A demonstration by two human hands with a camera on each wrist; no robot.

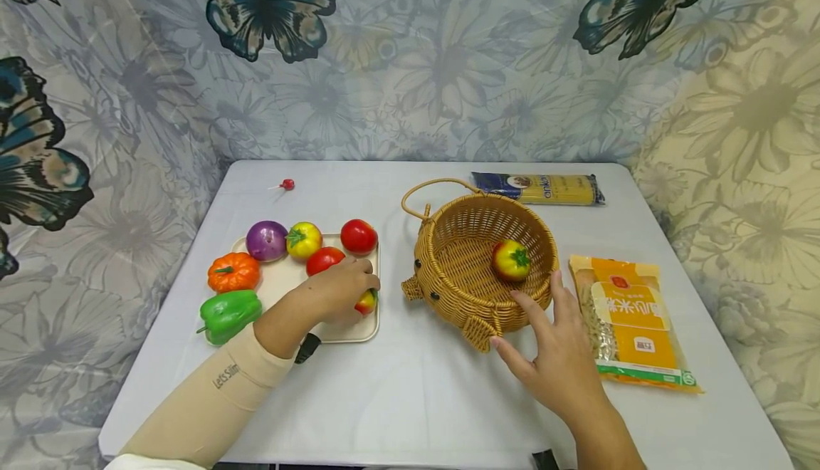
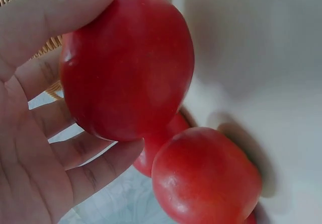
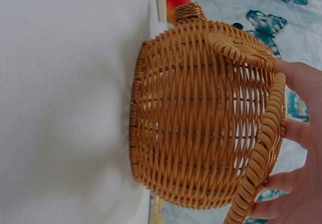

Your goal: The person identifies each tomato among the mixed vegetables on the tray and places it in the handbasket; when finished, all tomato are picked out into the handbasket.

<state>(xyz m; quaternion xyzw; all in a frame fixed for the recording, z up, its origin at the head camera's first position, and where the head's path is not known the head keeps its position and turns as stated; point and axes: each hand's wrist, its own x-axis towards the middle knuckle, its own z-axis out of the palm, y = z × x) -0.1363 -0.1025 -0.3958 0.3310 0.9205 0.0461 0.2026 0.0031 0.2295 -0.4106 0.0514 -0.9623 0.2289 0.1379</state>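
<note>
My left hand (image 1: 339,290) grips a red-and-yellow fruit (image 1: 366,303) with a green top, at the right side of the cream tray (image 1: 275,281). In the left wrist view the held fruit's red side (image 2: 128,63) shows between thumb and fingers, with tomatoes (image 2: 206,176) beside it. A fish-shaped wicker basket (image 1: 458,267) stands right of the tray. Inside it lies another red-and-yellow fruit (image 1: 511,260). My right hand (image 1: 557,363), fingers spread, touches the basket's near right rim. The right wrist view shows the woven side (image 3: 191,118) and a handle (image 3: 259,153) near the palm.
On and around the tray are a purple round vegetable (image 1: 266,241), a yellow one (image 1: 304,241), an orange pumpkin (image 1: 233,272), a green pepper (image 1: 230,315) and red tomatoes (image 1: 359,236). A pasta packet (image 1: 544,189) lies behind the basket, a grain bag (image 1: 634,320) right, a small red item (image 1: 287,184) far left.
</note>
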